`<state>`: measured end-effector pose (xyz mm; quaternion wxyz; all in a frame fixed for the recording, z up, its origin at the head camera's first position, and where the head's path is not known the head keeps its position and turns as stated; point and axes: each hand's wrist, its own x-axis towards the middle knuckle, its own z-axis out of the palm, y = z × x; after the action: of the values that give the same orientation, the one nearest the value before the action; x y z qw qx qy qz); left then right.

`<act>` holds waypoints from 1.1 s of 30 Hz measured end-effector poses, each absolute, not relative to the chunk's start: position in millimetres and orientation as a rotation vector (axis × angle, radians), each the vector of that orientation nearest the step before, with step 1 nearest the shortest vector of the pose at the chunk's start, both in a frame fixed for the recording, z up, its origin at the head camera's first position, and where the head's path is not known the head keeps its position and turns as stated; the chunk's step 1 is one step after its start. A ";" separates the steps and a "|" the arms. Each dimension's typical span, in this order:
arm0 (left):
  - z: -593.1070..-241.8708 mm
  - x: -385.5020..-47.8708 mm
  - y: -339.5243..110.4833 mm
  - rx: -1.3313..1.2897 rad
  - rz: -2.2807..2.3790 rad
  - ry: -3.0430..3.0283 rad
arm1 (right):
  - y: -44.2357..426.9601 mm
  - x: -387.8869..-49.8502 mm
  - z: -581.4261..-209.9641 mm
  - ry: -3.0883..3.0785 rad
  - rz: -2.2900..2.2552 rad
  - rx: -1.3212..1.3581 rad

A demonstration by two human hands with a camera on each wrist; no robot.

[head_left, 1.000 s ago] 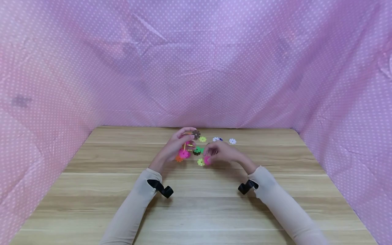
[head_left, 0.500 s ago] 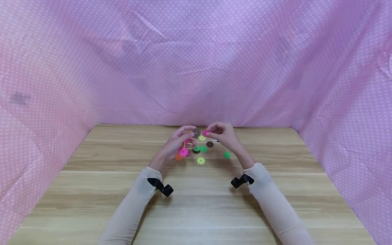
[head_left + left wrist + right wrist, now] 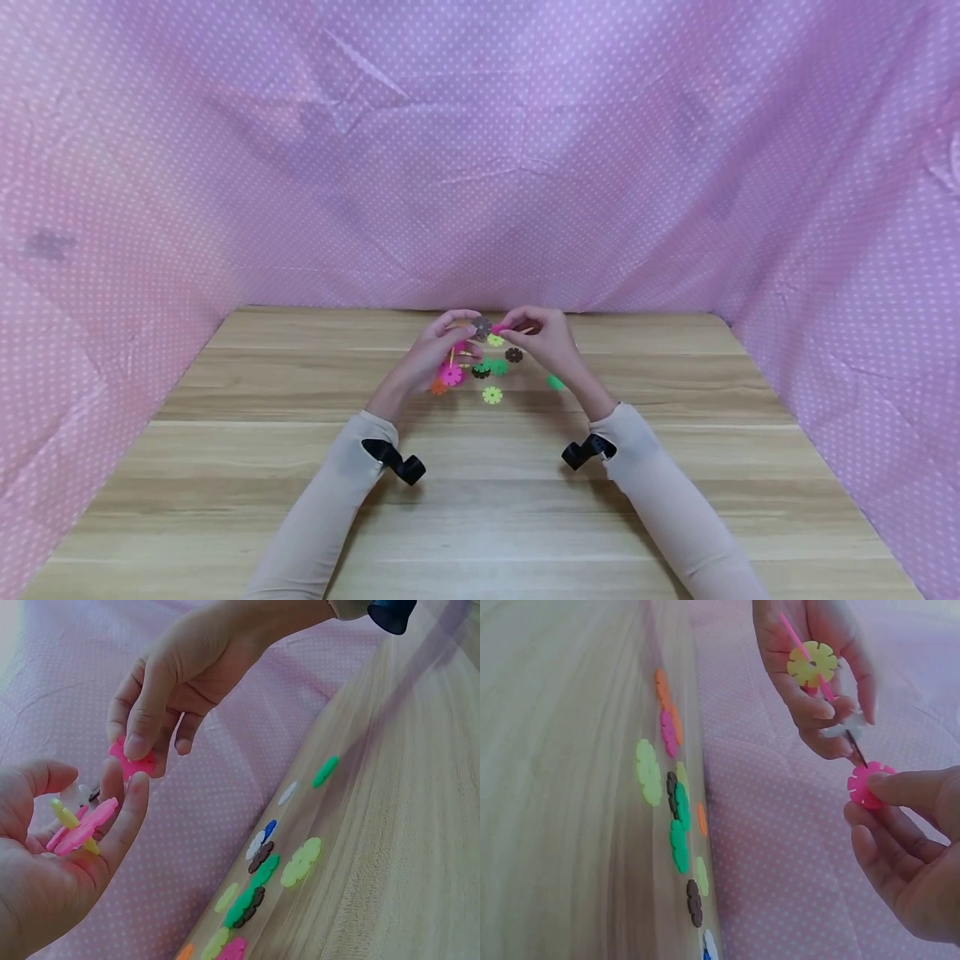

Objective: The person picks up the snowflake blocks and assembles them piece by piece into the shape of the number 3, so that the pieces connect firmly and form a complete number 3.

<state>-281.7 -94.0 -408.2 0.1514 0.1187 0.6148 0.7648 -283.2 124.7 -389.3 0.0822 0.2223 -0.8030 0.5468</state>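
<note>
Bright pink is the notched flower disc (image 3: 861,787) that is pinched narrowly between thumb and fingers of the right hand (image 3: 552,340). By the left hand (image 3: 429,357), a cluster of slotted discs (image 3: 802,669) is held above the far part of the wooden table (image 3: 480,487); the upright brown disc (image 3: 482,327) is kept at its right side, next to a whitish disc (image 3: 846,728) at the fingertips. The pink disc is brought to the edge of the brown one, but whether the two slots are already engaged cannot be told.

If the notches are not well aligned, the pink disc could be turned aside or slipped out, since only a small rim is gripped. If it is pushed too strongly from the right, the brown disc may be tilted, or the left fingertips' light hold may be lost. Some notches are covered by the right thumb, so the matching slot could be missed. A dropped piece would probably be mixed with the loose discs below, such as the yellow-green disc (image 3: 492,395) at the near side and the green disc (image 3: 555,382) at the right, or be lost over the far edge.
</note>
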 end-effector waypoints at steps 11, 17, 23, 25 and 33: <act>-408.1 -281.0 -96.1 0.465 2.208 1.743 | 118.2 -281.2 -391.6 -2.267 1.610 0.677; -409.3 -279.7 -95.0 0.473 2.218 1.733 | 117.2 -279.3 -394.1 -2.210 1.614 0.664; -410.7 -277.8 -90.2 0.474 2.224 1.746 | 117.6 -278.0 -396.3 -2.182 1.624 0.660; -410.0 -277.1 -88.5 0.479 2.238 1.735 | 117.8 -277.7 -395.4 -2.171 1.629 0.654; -408.9 -273.3 -80.5 0.483 2.306 1.673 | 115.1 -278.6 -395.9 -2.132 1.707 0.614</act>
<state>-273.3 -80.5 -408.9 0.1256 0.1657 0.5744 0.7917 -278.6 115.1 -395.9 0.1702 0.2160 -0.7506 0.6008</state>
